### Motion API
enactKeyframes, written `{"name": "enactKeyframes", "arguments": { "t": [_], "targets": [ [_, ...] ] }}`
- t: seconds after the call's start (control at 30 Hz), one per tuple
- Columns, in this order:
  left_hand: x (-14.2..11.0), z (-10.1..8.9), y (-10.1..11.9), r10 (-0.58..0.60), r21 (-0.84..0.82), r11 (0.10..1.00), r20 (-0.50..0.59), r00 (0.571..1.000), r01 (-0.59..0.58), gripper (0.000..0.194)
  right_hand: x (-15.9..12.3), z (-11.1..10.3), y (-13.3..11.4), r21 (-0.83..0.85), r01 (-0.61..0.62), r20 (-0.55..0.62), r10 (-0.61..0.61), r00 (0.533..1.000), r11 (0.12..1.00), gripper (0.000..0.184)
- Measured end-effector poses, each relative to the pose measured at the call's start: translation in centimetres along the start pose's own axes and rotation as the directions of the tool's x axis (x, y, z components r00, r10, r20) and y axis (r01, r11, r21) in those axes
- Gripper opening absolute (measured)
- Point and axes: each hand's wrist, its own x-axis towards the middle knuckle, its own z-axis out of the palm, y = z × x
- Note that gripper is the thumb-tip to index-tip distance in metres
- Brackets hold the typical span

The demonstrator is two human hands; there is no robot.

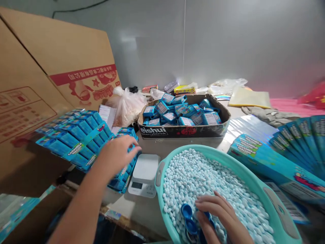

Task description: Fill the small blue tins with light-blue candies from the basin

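My left hand (118, 152) is over a display tray of small blue boxes (124, 176); its thumb and fingertips are apart, and I see nothing held between them. My right hand (220, 215) is low in a turquoise basin (162, 200) full of pale blue and white candies (203, 173). Its fingers curl round small dark blue plastic pieces, partly hidden under the hand. Two joined round cup-like blue parts (187, 211) show beside the fingertips. A white digital scale (146, 169) lies between the tray and the basin.
Behind the basin, a black-sided carton (182, 132) holds many small blue boxes. Filled blue display boxes (78, 139) are stacked at left by a large cardboard box (61, 61). Flat blue cartons (274, 162) lie at right. A tied plastic bag (129, 105) stands behind.
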Motion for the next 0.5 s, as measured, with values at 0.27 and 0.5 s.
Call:
{"name": "enactKeyframes", "arguments": {
  "t": [0.27, 0.5],
  "targets": [
    [-7.2, 7.7, 9.3, 0.610, -0.691, 0.604, 0.082, 0.788, -0.396, 0.025, 0.7, -0.3, -3.2, 0.201, -0.174, -0.191, 0.213, 0.958, 0.964, 0.022],
    [-6.2, 8.6, 9.5, 0.625, -0.580, 0.674, 0.116, 0.772, -0.459, 0.019, 0.6, 0.1, -3.2, 0.193, -0.237, -0.199, 0.274, 0.941, 0.952, 0.018]
  ]
}}
